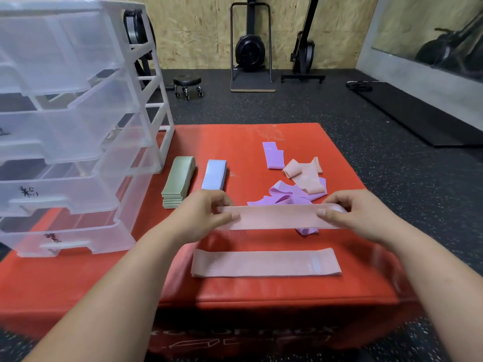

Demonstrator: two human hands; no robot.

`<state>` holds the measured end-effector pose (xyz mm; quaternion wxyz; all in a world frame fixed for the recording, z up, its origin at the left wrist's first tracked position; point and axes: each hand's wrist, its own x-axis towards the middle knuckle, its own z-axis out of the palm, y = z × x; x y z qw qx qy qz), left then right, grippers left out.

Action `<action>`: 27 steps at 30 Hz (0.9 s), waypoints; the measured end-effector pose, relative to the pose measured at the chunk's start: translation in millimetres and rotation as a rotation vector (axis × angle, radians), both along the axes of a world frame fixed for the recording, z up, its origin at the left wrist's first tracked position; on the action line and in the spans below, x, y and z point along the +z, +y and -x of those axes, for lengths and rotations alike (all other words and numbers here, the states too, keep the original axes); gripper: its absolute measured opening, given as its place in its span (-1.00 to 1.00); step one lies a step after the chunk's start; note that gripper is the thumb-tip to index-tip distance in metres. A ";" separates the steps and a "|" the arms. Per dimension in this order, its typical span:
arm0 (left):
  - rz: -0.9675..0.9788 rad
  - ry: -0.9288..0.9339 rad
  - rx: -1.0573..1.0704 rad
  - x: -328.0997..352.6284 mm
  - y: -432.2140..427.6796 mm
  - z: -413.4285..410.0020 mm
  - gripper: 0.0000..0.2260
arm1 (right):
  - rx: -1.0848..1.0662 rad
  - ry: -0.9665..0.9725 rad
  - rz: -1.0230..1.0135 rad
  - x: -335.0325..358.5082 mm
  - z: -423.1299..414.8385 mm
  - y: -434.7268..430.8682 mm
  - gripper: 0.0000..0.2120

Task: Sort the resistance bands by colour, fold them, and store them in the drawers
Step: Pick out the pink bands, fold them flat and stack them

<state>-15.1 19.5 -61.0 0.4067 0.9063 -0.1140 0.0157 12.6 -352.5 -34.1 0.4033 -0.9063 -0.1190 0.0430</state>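
Note:
A pink resistance band (277, 217) is stretched flat between my hands above the red box. My left hand (202, 214) pinches its left end and my right hand (352, 214) pinches its right end. A second pink band (265, 263) lies flat below it, near the front edge. A stack of folded green bands (179, 180) and a folded blue stack (214, 175) lie beside the drawers. Loose purple bands (286, 195) and a crumpled peach band (304, 173) lie in a heap behind the held band. One purple band (273, 155) lies apart farther back.
The red padded box (235, 291) carries everything. A clear plastic drawer unit (70, 131) with several drawers stands on its left side. Beyond the box are dark gym floor, a small wheeled stool (187, 84) and upright exercise machines (251, 48) against the wall.

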 end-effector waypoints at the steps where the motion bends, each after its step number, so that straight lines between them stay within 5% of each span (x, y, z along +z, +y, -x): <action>1: 0.018 0.005 0.001 0.1 3.0 3.3 -0.85 | 0.005 0.012 0.007 0.1 2.6 -1.2 -0.92; 19: 0.182 0.032 0.238 5.1 23.5 73.0 -0.85 | -0.055 0.138 -0.260 -8.6 52.6 -15.3 -0.79; 27: -0.038 -0.045 0.382 -6.4 18.3 86.3 -0.75 | -0.193 -0.002 -0.050 -33.3 56.6 -9.1 -0.74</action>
